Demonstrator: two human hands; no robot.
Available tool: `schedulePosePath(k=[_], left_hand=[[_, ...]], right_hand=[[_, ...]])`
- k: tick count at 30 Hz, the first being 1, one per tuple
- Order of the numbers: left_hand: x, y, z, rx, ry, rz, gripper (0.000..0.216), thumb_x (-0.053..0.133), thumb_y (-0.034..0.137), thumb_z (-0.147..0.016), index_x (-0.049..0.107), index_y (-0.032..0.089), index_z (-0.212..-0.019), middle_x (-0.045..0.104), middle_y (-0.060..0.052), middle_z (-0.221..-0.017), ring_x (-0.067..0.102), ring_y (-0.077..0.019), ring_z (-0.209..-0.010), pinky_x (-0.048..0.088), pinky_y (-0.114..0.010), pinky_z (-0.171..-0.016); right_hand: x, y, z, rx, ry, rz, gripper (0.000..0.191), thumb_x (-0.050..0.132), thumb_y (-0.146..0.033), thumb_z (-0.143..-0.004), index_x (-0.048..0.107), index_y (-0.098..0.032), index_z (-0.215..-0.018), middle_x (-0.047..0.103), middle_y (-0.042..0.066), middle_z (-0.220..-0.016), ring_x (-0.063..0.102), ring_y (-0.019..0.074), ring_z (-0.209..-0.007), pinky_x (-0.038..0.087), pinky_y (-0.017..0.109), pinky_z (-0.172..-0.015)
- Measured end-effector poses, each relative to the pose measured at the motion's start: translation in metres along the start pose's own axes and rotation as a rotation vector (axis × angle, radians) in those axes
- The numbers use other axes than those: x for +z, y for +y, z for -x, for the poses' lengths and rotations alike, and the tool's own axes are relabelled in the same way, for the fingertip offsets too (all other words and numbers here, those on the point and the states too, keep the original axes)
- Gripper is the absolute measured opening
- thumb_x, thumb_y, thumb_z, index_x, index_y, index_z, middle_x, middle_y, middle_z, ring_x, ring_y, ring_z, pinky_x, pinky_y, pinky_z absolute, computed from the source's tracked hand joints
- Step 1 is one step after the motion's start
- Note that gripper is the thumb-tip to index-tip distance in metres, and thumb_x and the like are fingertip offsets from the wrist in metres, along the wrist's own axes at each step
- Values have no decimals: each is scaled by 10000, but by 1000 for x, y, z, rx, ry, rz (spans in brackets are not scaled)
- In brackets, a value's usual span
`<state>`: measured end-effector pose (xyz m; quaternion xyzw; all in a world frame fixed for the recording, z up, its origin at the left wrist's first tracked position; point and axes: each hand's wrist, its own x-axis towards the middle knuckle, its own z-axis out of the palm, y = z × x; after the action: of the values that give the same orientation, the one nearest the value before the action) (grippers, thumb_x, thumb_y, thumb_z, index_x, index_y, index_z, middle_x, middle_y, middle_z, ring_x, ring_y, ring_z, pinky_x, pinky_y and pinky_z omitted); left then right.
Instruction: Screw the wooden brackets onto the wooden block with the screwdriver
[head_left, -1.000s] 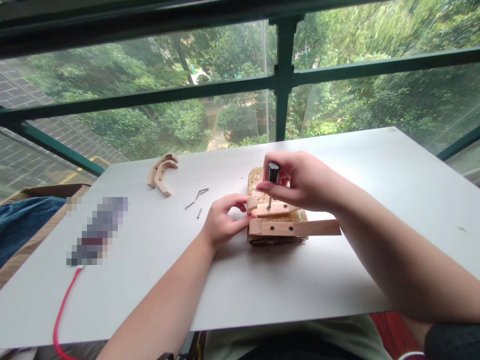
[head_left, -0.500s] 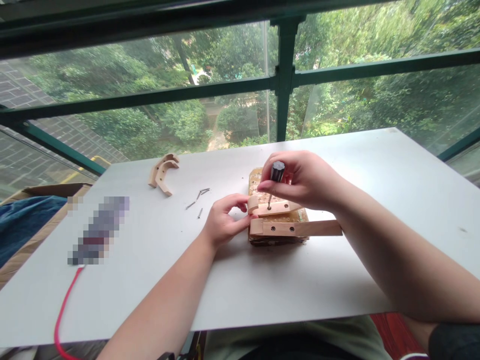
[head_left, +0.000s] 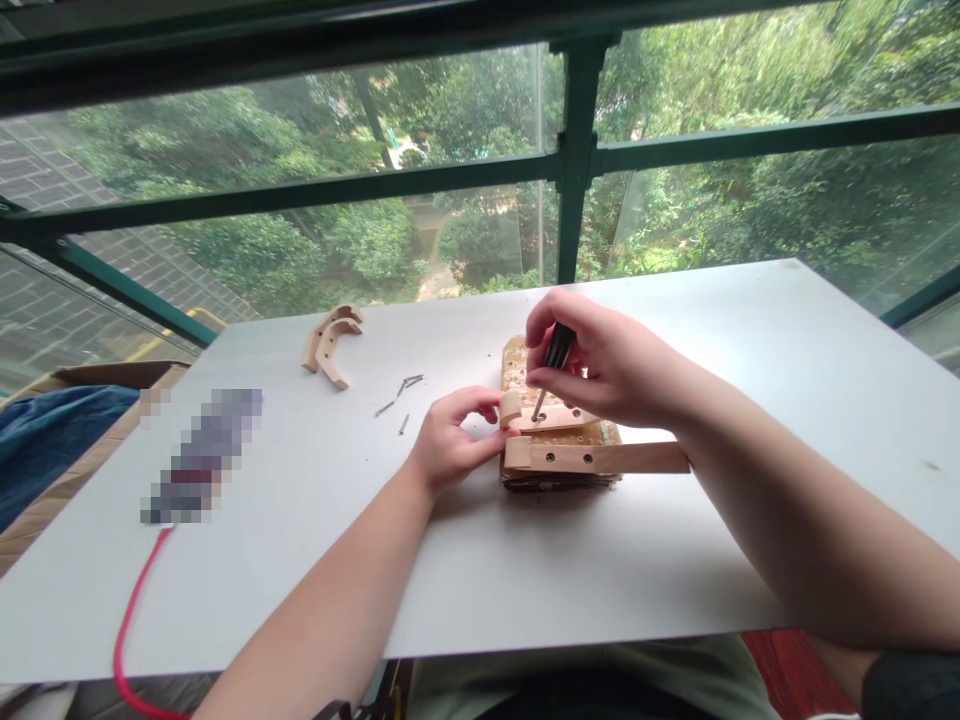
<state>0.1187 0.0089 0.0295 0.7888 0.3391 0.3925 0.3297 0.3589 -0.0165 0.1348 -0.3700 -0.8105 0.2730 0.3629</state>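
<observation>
My right hand (head_left: 600,360) grips a small black-handled screwdriver (head_left: 556,348), its tip set on a screw in the upper wooden strip (head_left: 559,418). My left hand (head_left: 450,440) pinches the rounded left end of that strip, holding it steady. A second wooden strip (head_left: 600,458) with two holes lies just in front of it. Both strips rest on a worn cardboard block (head_left: 559,478) standing on the white board (head_left: 480,560).
Two curved wooden pieces (head_left: 330,345) lie at the back left of the board, with several loose screws (head_left: 401,395) between them and the block. A red cable (head_left: 131,620) runs off the left edge. A cardboard box with blue cloth (head_left: 52,440) stands at left. Window frames rise behind.
My right hand has tilted the screwdriver so its handle leans further right, and the fingers have shifted round it. The left hand keeps its pinch on the strip.
</observation>
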Motion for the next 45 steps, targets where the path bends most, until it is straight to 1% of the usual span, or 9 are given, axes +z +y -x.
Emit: schedulePosePath(k=[2,5,8,12,19,24,30,39,45], left_hand=[[0,0,0,1,-1,-3,284,795,369,-797,747,174,-998,742,-84,-931,647,-189,-819,545,-327,-792],[0,0,0,0,-5,-4,275,797,355,-799,751,177,-1003,752,-85,-955,656,-189,-833,546,-320,-793],[0,0,1,5,4,5,265,802,338,-796,749,178,-1002,758,-83,-974,671,-195,-860,548,-316,-802],[0,-1,2,6,13,-3,281,810,329,-789,749,171,-1014,766,-94,-1000,695,-215,-912,554,-328,-836],[-1,-3,1,2,3,-7,296,803,349,-794,749,167,-1021,769,-100,-1003,706,-227,-926,564,-340,-849],[-1,-3,1,12,0,7,286,808,328,-791,750,163,-1018,765,-101,-1011,702,-222,-930,554,-333,-855],[0,-2,2,0,17,-7,288,815,329,-785,747,162,-1009,760,-90,-966,690,-209,-892,545,-316,-826],[0,-1,1,-13,8,12,267,818,320,-777,751,170,-988,732,-69,-923,631,-174,-811,515,-294,-789],[-1,-4,1,-20,-14,35,283,810,318,-786,741,168,-1015,716,-78,-926,634,-192,-847,512,-317,-825]], right_hand=[[-2,-2,1,7,-15,5,208,602,-135,-869,483,-231,-1010,641,8,-861,597,137,-725,429,281,-591],[-4,-5,2,15,-50,-43,276,522,-52,-844,459,-238,-1039,670,20,-906,609,146,-750,458,295,-614],[-4,-5,3,26,-44,-40,325,478,-15,-824,449,-237,-1060,674,18,-921,602,137,-732,474,296,-628],[-6,-5,3,18,-32,8,346,471,-12,-834,436,-236,-1096,667,15,-932,579,118,-702,471,285,-631],[-7,-4,4,-24,-11,29,408,481,-16,-851,396,-225,-1192,656,22,-944,562,120,-730,468,283,-657],[-6,-4,3,-11,-8,61,346,498,-77,-904,397,-226,-1200,648,25,-940,562,122,-717,448,281,-621],[-5,-2,3,-15,-3,67,217,543,-152,-938,456,-238,-1117,610,11,-936,566,103,-681,415,261,-557],[-3,-4,3,-17,-17,-3,226,575,-127,-907,458,-250,-1055,601,-3,-934,562,95,-666,406,247,-533],[-5,-6,2,-16,-31,76,151,620,-202,-904,483,-233,-959,581,-19,-805,550,106,-655,416,244,-556]])
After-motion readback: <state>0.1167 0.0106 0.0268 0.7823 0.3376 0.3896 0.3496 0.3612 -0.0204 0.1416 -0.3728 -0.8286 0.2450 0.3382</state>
